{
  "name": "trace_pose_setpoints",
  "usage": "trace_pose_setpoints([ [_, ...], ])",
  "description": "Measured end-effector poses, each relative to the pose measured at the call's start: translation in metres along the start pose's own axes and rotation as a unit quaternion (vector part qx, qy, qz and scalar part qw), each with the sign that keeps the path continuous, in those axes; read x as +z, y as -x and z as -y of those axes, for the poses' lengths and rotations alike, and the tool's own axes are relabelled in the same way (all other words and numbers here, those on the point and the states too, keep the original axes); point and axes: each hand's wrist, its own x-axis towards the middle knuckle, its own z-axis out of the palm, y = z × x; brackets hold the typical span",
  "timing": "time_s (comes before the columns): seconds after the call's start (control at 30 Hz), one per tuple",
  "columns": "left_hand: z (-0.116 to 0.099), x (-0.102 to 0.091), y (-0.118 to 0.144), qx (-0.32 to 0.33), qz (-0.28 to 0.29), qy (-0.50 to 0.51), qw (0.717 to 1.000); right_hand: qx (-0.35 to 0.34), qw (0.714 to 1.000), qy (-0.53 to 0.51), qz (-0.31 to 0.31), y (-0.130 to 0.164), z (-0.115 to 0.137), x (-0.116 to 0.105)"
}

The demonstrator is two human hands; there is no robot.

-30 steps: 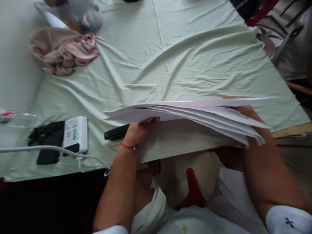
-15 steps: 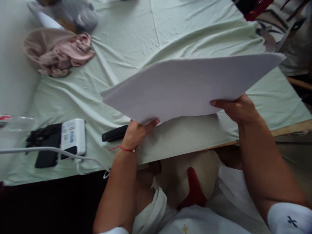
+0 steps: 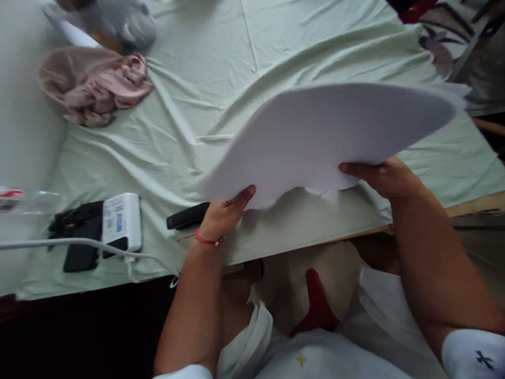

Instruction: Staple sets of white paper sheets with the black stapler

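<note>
A stack of large white paper sheets [image 3: 315, 137] is held up over the table, bowed upward in the middle with its left and right ends drooping. My left hand [image 3: 224, 216] is closed on its near left edge, thumb on top and fingers hidden underneath. On the near right edge, my right hand [image 3: 389, 179] grips the paper the same way. The near edge between the hands is wavy, and the sheets fan slightly at the far right corner. Just left of my left hand lies a black stapler-like object [image 3: 188, 216], partly covered by the hand.
A pale green cloth [image 3: 213, 52] covers the table. To the left are a white power bank or adapter [image 3: 123, 221] with a cable, a black phone-like item [image 3: 82, 252] and a clear bottle [image 3: 33, 201]. Pink fabric [image 3: 106, 87] lies further back. A red stool [image 3: 315, 305] shows below.
The paper has bent more: its left end has dropped and drawn inward, and its right part curves over. My left hand has tilted slightly; both hands still grip the sheets.
</note>
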Motion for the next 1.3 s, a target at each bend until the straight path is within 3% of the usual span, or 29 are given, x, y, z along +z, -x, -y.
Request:
trace_pose_setpoints([
  [0.1, -0.007, 0.002, 0.003, -0.058, 0.037, 0.102, 0.992, 0.054, 0.998, -0.037, 0.022, 0.001, 0.002, -0.003],
  [0.23, -0.013, 0.003, 0.006, -0.122, 0.057, 0.18, 0.974, 0.11, 0.988, -0.111, -0.005, 0.001, 0.007, 0.0],
  [0.5, -0.011, 0.002, 0.009, -0.108, 0.069, 0.179, 0.975, 0.168, 0.976, -0.135, -0.022, 0.003, 0.012, 0.011],
  [0.87, -0.023, -0.008, 0.024, -0.156, 0.054, 0.176, 0.97, 0.178, 0.976, -0.123, -0.037, 0.002, 0.019, 0.024],
  [1.0, -0.017, -0.017, 0.028, -0.135, 0.018, 0.156, 0.978, 0.18, 0.974, -0.136, -0.023, 0.001, 0.017, 0.028],
  [1.13, -0.007, -0.022, 0.03, -0.075, -0.089, 0.128, 0.985, 0.201, 0.969, -0.14, -0.034, 0.002, 0.018, 0.035],
  [1.3, -0.015, -0.024, 0.032, -0.052, -0.183, 0.168, 0.967, 0.221, 0.963, -0.149, -0.036, 0.007, 0.029, 0.05],
])
